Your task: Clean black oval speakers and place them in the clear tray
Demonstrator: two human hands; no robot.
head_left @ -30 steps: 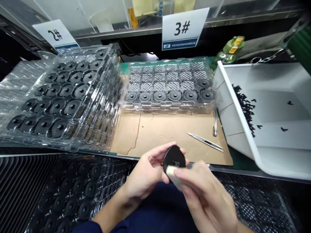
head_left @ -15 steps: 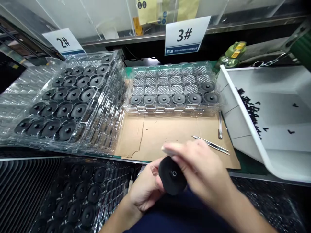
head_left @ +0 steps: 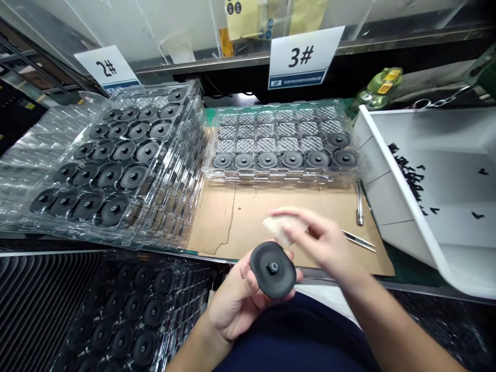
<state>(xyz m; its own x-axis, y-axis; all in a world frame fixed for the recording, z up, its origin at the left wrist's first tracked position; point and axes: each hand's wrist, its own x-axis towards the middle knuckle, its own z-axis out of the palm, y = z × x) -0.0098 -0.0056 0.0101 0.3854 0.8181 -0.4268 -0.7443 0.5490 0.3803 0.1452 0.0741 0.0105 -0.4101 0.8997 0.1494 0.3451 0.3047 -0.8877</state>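
My left hand [head_left: 234, 305] is closed around a black dish-shaped rubber part [head_left: 287, 271], whose face is turned up with a small stud at its centre. Just above the part, my right hand [head_left: 329, 245] pinches a whitish wiping cloth [head_left: 279, 225], blurred by motion. A gap shows between cloth and part. Tweezers [head_left: 360, 241] lie on the cardboard [head_left: 251, 206] beyond my right wrist. Farther back, a clear plastic tray [head_left: 267, 180] holds several similar black parts along its front row and one behind them at the right.
Stacked clear trays [head_left: 166, 191] full of black parts stand on the left. A white bin [head_left: 406, 206] with small black pieces is on the right. A metal rod-like tool [head_left: 359, 204] lies beside it. A green bottle [head_left: 374, 90] stands behind. More filled trays [head_left: 127, 310] sit below the bench edge.
My right hand has lifted off the black part, moving up and away with the cloth now visible. My left hand still holds the part, its face now more exposed. The view has shifted slightly.
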